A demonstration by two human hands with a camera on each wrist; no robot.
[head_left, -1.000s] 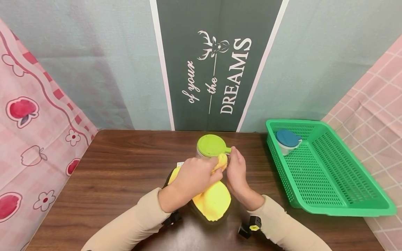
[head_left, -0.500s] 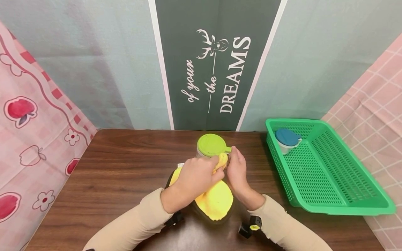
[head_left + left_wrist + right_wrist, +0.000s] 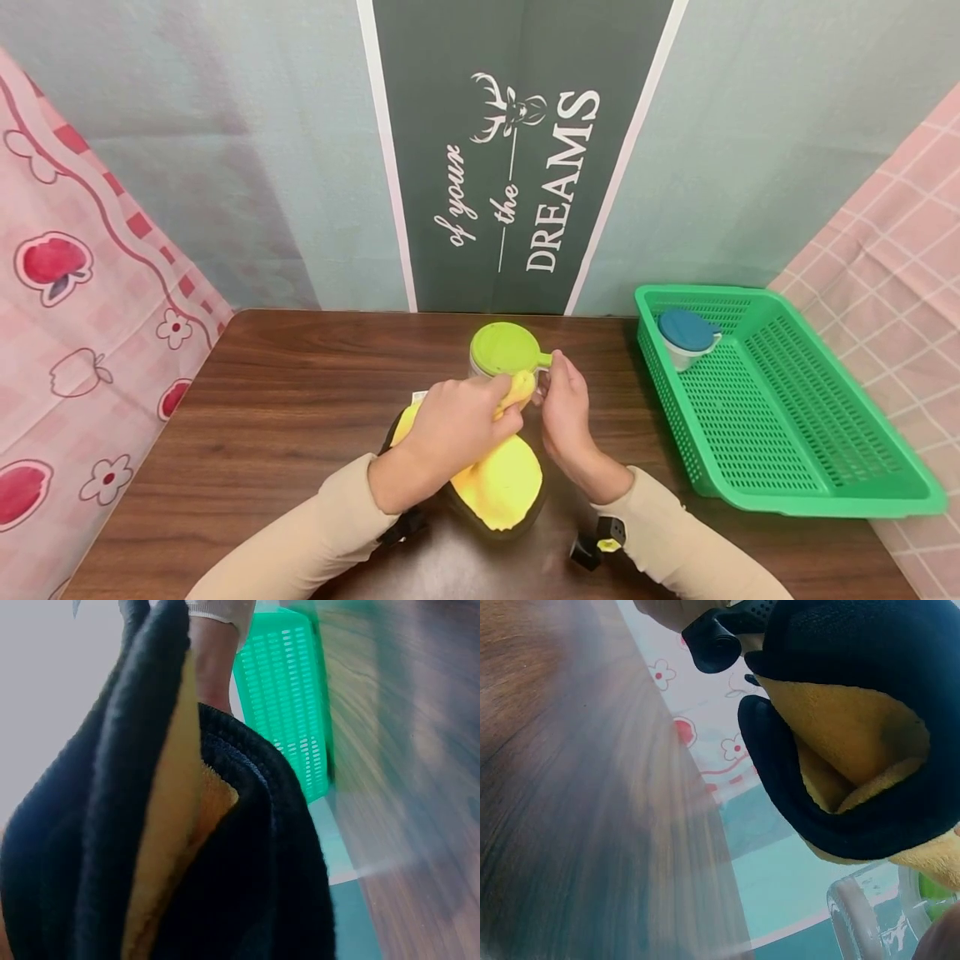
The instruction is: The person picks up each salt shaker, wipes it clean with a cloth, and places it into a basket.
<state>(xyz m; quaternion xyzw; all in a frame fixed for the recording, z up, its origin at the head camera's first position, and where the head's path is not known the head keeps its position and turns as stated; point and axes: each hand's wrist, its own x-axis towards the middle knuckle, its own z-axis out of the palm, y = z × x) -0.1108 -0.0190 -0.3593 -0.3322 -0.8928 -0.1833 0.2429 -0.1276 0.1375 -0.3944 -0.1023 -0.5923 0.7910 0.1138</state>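
Behind the cloth (image 3: 502, 487) is a jar (image 3: 506, 350); to their right, a basket (image 3: 780, 425) on the table (image 3: 315, 358) has a second jar (image 3: 686, 332) in its far left corner. A curtain (image 3: 517, 283) hangs behind the table.

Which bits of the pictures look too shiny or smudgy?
Head view: the yellow cloth is so bright its near part looks washed out, and the table has a pale shine near the bottom; left wrist view: the table looks smeared; right wrist view: haze over the table, glints on the clear jar.
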